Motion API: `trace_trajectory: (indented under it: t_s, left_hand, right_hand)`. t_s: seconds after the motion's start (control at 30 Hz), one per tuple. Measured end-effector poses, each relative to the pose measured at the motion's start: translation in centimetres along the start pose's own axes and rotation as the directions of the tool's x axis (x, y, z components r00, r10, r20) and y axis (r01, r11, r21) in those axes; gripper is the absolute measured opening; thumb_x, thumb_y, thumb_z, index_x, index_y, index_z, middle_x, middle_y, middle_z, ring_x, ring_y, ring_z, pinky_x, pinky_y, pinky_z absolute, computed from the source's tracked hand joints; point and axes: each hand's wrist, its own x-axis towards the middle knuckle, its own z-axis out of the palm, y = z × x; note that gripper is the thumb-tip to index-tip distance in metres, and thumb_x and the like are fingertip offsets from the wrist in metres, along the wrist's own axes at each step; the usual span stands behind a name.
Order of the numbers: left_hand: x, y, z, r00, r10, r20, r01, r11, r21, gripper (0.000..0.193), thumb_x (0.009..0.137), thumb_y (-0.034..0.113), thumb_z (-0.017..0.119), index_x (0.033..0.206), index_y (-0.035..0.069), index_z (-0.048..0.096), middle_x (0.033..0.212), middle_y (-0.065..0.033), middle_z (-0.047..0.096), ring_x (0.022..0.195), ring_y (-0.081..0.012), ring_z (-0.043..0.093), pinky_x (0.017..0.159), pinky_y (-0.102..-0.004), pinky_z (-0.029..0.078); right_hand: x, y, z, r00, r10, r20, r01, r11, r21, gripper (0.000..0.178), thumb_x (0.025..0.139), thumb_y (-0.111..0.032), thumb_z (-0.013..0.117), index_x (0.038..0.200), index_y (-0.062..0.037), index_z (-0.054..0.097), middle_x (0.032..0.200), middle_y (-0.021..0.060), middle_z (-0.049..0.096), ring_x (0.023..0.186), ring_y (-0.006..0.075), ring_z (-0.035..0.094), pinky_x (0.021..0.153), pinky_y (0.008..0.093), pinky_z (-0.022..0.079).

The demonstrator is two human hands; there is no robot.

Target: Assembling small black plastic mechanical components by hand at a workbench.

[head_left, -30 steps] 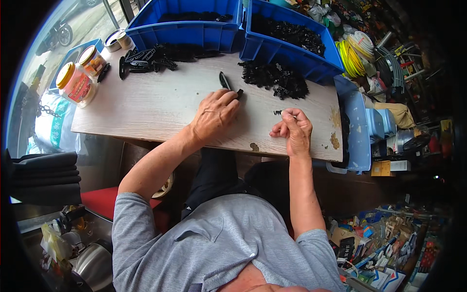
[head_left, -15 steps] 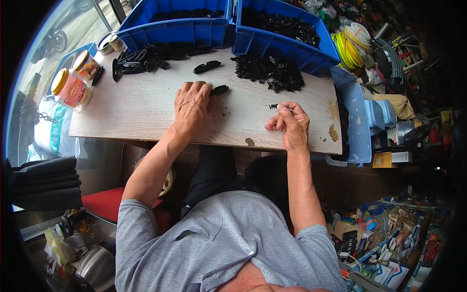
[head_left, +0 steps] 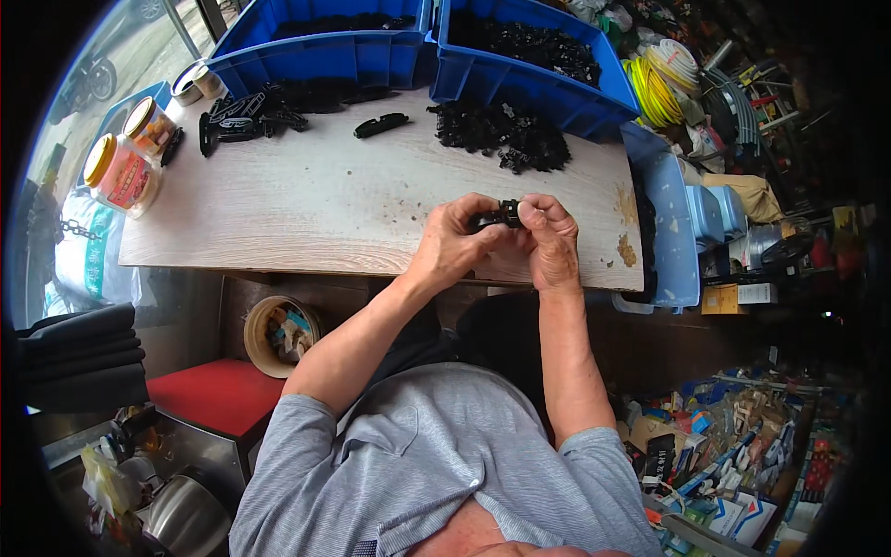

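Over the near edge of the table, my two hands meet. My left hand [head_left: 445,245] is closed around a long black plastic part [head_left: 483,222], its fingers curled about the near end. My right hand [head_left: 554,245] pinches at the other end, where a small black toothed piece [head_left: 510,210] sits against the long part; the fingertips partly hide how they join. Another long black part [head_left: 380,124] lies alone farther back. To its right spreads a pile of small black pieces [head_left: 501,136], and to its left a heap of long black parts [head_left: 249,117].
Two blue bins [head_left: 320,63] of black parts line the table's [head_left: 269,200] far edge. Plastic jars [head_left: 122,176] stand at the left. A light blue crate [head_left: 670,218] borders the right side. Below left are a bucket [head_left: 258,334] and a red seat [head_left: 215,397].
My left hand has picked the long black part off the table and carried it right. My right hand has brought the small piece against it. The view has shifted slightly.
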Motion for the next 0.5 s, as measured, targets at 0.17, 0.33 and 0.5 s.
trace_trajectory:
  t_s: [0.17, 0.33, 0.5]
  left_hand:
    - [0.7, 0.2, 0.1, 0.999, -0.016, 0.045, 0.016, 1.0, 0.012, 0.021, 0.089, 0.012, 0.07, 0.106, 0.0, 0.066, 0.082, -0.0013, 0.066, 0.069, -0.0062, 0.059, 0.059, -0.0224, 0.051]
    - [0.8, 0.6, -0.1, 0.997, -0.071, 0.029, 0.073, 0.996, -0.056, 0.023, 0.09, 0.015, 0.069, 0.105, -0.002, 0.066, 0.081, -0.0027, 0.065, 0.068, -0.0075, 0.06, 0.059, -0.022, 0.051]
    - [1.1, 1.1, -0.1, 0.985, -0.175, -0.013, 0.168, 0.962, -0.217, 0.02, 0.091, 0.017, 0.067, 0.098, -0.002, 0.067, 0.078, -0.0032, 0.065, 0.064, -0.0073, 0.059, 0.059, -0.0212, 0.05]
  right_hand:
    - [0.0, 0.0, -0.3, 0.999, 0.043, 0.027, -0.044, 0.999, 0.024, 0.015, 0.085, -0.016, 0.079, 0.096, -0.009, 0.072, 0.083, -0.0047, 0.066, 0.074, 0.0042, 0.055, 0.072, 0.0196, 0.044]
    - [0.0, -0.4, -0.3, 0.995, 0.081, 0.054, -0.081, 0.997, 0.013, 0.015, 0.084, -0.015, 0.079, 0.095, -0.0084, 0.071, 0.083, -0.0045, 0.066, 0.076, 0.0041, 0.056, 0.074, 0.0201, 0.044]
    - [-0.2, -0.7, 0.3, 0.997, 0.064, 0.048, -0.064, 0.998, -0.003, 0.014, 0.085, -0.015, 0.078, 0.094, -0.008, 0.07, 0.079, -0.0056, 0.064, 0.073, 0.0036, 0.054, 0.071, 0.0205, 0.044]
